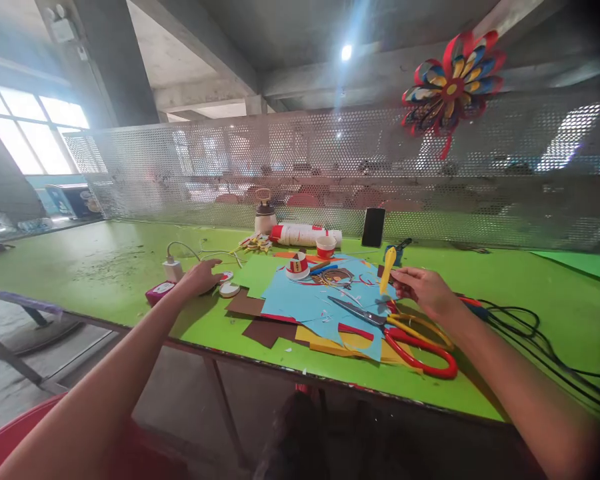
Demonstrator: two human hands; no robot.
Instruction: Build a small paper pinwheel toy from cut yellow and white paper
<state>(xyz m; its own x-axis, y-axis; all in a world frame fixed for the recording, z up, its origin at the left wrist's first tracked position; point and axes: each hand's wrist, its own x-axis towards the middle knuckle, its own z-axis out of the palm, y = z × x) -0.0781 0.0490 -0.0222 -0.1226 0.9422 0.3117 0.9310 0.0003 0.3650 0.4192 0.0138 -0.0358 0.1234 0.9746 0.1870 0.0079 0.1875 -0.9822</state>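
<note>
My right hand [425,290] pinches a narrow yellow paper strip [387,270] and holds it upright over the blue paper sheet [307,303]. Just in front of that hand lie red-and-yellow-handled scissors [405,333], blades pointing left. My left hand [200,277] reaches out to the left and rests palm down on a small white roll of tape [229,289], beside a white charger [173,270] and a small pink box [160,291]. Brown [253,317], yellow and red paper scraps lie under and around the blue sheet.
At the back of the green table [105,267] stand a glue bottle [265,215], a white-and-red roll [305,235], a small cup [325,247] and a propped phone [373,227]. Black cables [530,333] run along the right. A perforated metal screen [330,167] carries a paper flower [453,83].
</note>
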